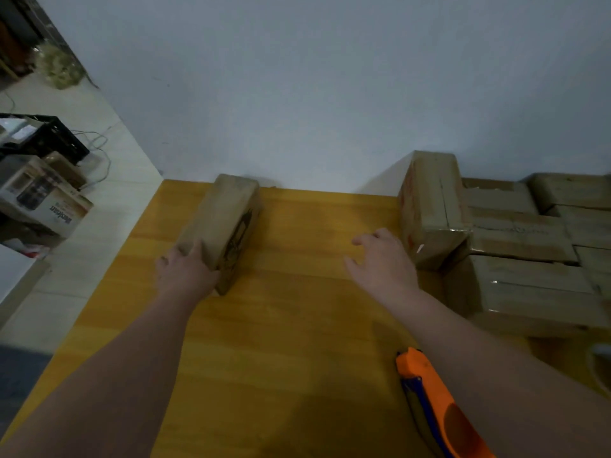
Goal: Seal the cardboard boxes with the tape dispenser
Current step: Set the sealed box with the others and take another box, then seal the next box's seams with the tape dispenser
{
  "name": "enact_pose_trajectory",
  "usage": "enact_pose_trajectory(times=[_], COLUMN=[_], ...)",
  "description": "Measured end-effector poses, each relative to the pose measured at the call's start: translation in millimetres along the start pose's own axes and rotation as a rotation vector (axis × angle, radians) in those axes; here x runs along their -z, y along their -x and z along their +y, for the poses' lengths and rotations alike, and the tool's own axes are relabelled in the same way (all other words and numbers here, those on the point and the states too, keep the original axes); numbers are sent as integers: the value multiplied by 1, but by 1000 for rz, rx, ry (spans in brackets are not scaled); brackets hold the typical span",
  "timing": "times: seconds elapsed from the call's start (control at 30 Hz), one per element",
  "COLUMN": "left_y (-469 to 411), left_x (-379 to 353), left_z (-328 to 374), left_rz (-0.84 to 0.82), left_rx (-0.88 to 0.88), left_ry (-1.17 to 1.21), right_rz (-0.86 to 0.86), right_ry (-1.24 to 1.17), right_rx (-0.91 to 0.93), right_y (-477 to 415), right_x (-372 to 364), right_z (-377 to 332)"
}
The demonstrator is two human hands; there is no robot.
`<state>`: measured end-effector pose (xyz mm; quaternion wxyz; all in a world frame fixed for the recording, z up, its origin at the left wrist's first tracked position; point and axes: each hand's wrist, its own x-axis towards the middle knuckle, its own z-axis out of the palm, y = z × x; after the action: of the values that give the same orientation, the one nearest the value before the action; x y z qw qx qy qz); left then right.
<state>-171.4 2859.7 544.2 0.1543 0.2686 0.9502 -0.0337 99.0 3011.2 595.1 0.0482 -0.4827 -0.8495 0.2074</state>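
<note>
Off the table's left edge, on the floor: a black crate (49, 137) and a printed carton (43, 196). Not part of the job.

Our left hand (185, 269) is on the long box (224, 223), which lies flat near the far left corner of the table (297, 325). Arm stretched forward, fingers curled round the box's near end. It's blurred there, so the exact grip is fuzzy. No tape shows on its top face, so we judge it unsealed and next in line.

Our right hand (383, 262) is past the table's middle, palm down, fingers spread and relaxed, holding nothing. Can't tell if it touches the table. It sits just beside the tall box (433, 206).

The tall box stands at the far edge with shiny tape across its near lower corner. A dark seam line shows on its upper face, so we won't call it fully sealed.

A stack of boxes (529, 266) fills the far right corner. Several show glossy strips, so we read those as done.

The tape dispenser (433, 401) lies near the near edge, right of centre, beside our right forearm and in neither hand.

Status guess: most boxes are sealed and at least one is left. Still to do: pull the long box to centre, pick up the dispenser, tape the seam.
</note>
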Motion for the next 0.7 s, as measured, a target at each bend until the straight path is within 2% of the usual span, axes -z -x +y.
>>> enact_pose_trajectory(times=[0.17, 0.23, 0.4, 0.57, 0.7], left_y=[47, 76, 139, 173, 173], left_x=[-17, -24, -38, -49, -48], left_z=[11, 17, 23, 20, 26], left_rz=[-7, -7, -44, -65, -45], left_rx=[-258, -373, -535, -625, -604], left_ry=[-95, -69, -4, -28, -102], right_rz=[-62, -76, -136, -178, -180], right_ry=[-1, 2, 106, 246, 305], right_rx=[-84, -119, -242, -356, -399], right_y=[39, 57, 111, 160, 178], right_x=[-5, -9, -20, -34, -46], right_z=[20, 29, 58, 77, 81])
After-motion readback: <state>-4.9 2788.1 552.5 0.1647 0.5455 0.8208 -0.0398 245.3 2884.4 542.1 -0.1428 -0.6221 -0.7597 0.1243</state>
